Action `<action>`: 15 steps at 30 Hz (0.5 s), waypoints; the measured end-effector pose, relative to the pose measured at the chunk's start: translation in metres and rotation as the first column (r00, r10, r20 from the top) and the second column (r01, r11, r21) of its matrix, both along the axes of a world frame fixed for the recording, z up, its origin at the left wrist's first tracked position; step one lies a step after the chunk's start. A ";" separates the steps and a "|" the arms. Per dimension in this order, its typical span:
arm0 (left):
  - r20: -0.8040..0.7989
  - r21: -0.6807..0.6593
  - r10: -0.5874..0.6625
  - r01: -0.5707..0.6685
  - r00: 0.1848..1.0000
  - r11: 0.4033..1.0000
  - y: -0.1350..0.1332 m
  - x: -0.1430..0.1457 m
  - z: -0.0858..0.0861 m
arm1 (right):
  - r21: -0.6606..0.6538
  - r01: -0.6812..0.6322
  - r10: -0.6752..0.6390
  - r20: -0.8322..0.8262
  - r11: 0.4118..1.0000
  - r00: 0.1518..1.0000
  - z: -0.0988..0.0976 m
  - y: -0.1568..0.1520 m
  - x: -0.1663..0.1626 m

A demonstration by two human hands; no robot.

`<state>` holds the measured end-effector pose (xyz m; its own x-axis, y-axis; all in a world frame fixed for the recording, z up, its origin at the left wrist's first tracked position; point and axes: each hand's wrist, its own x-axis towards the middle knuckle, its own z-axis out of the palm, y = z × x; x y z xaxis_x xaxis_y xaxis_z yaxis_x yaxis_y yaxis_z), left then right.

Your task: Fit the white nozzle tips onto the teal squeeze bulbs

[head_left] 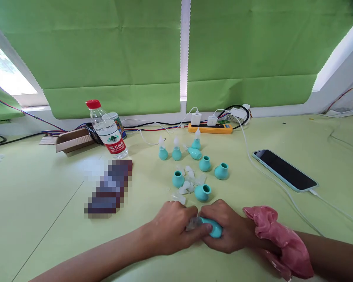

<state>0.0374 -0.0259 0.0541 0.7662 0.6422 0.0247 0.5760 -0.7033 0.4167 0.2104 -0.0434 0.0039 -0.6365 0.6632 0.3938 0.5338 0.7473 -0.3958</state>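
Near the table's front edge, my right hand (pixel 223 225) is closed around a teal rubber squeeze bulb (pixel 214 228), which lies tilted with its mouth to the left. My left hand (pixel 176 227) pinches a clear plastic nozzle (pixel 194 223) at that mouth, partly hidden by the fingers. Just beyond my hands, several open-mouthed bulbs, one of them a teal bulb (pixel 202 193), stand around loose translucent nozzle parts (pixel 186 187). Farther back, upright bulbs with nozzles fitted, such as a fitted bulb (pixel 177 153), stand beside another fitted bulb (pixel 194 153) lying on its side.
On the left are a water bottle (pixel 110 137), a cardboard box (pixel 76 140) and a pixelated dark object (pixel 110 190). An orange power strip (pixel 210 128) with chargers lies at the back. A phone (pixel 285 170) rests on the right, its white cable (pixel 278 184) crossing the table.
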 end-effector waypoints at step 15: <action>0.353 -0.857 0.314 0.170 0.881 0.486 0.009 0.005 -0.027 | -0.071 -0.155 0.154 -0.019 0.985 0.988 0.008 -0.002 0.000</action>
